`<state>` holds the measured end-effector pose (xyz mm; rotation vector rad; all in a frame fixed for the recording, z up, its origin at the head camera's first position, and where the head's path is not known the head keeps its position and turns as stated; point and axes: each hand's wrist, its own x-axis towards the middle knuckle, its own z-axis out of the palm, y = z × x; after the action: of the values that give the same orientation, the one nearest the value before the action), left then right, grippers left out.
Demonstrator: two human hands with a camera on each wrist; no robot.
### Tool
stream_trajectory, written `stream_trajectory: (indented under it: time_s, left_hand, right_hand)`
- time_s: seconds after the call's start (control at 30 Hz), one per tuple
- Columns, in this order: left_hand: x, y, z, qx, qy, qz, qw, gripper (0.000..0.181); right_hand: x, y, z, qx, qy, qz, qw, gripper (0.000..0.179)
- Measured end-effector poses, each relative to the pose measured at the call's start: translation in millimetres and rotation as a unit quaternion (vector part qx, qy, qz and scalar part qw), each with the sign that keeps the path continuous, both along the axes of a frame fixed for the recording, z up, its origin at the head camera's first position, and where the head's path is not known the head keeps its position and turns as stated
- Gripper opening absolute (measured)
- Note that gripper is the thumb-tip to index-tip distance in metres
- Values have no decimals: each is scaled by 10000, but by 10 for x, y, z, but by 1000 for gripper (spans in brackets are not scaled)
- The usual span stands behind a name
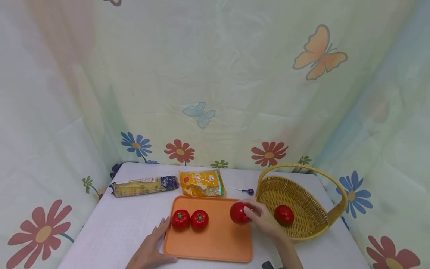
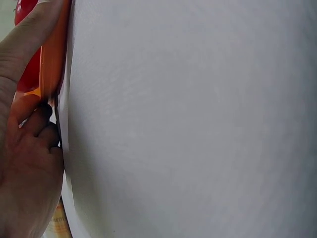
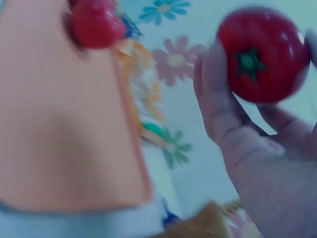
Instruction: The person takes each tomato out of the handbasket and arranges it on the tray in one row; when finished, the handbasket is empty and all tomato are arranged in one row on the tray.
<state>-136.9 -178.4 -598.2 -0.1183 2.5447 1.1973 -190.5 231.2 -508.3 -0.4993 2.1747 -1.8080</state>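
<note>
My right hand (image 1: pixel 262 218) grips a red tomato (image 1: pixel 240 213) above the right part of an orange tray (image 1: pixel 221 239). In the right wrist view, the fingers and thumb are around this tomato (image 3: pixel 262 54), and its green star-shaped stem end shows. Two more tomatoes, a left one (image 1: pixel 180 219) and a right one (image 1: pixel 199 220), sit side by side at the tray's left. My left hand (image 1: pixel 151 246) rests against the tray's left front corner, fingers along the side and thumb by the front edge. Another tomato (image 1: pixel 284 215) lies inside a wicker basket (image 1: pixel 309 201) right of the tray.
Behind the tray are a long pack of dry noodles (image 1: pixel 144 186) and a yellow food bag (image 1: pixel 201 183). A purple-headed lollipop (image 1: pixel 250 191) lies left of the basket, whose tall handle (image 1: pixel 302 166) arches over it. A printed curtain (image 1: pixel 215 74) surrounds the white table (image 1: pixel 114 224).
</note>
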Motion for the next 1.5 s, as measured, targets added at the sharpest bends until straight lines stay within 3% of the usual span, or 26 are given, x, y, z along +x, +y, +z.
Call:
stream_trajectory:
  time_s: [0.23, 0.37, 0.5, 0.63, 0.83, 1.03, 1.5]
  left_hand:
    - [-4, 4, -9, 37, -54, 8, 10000, 137]
    - [-5, 12, -4, -29, -36, -2, 10000, 138]
    - [-9, 20, 2, -69, -28, 11, 10000, 137]
    - [-5, 14, 7, -79, 9, -25, 10000, 137]
    - [-3, -7, 0, -92, 9, -61, 9999, 139]
    - [-7, -15, -13, -60, 26, -93, 9999, 141]
    - [-7, -5, -2, -17, 35, -110, 9999, 141]
  right_hand:
    - [-8, -378, -211, 452, -510, -276, 9973, 49]
    - [-4, -531, -292, 867, -155, -574, 9945, 53]
    - [-15, -644, -364, 1410, 211, -1006, 9847, 60]
    - [-20, -693, -461, 1796, 541, -1156, 9754, 60]
    - [5, -738, -546, 2061, 952, -1024, 9685, 74]
    - [0, -809, -547, 2347, 1003, -920, 9625, 78]
    - [-73, -796, -642, 1930, 1028, -645, 9737, 78]
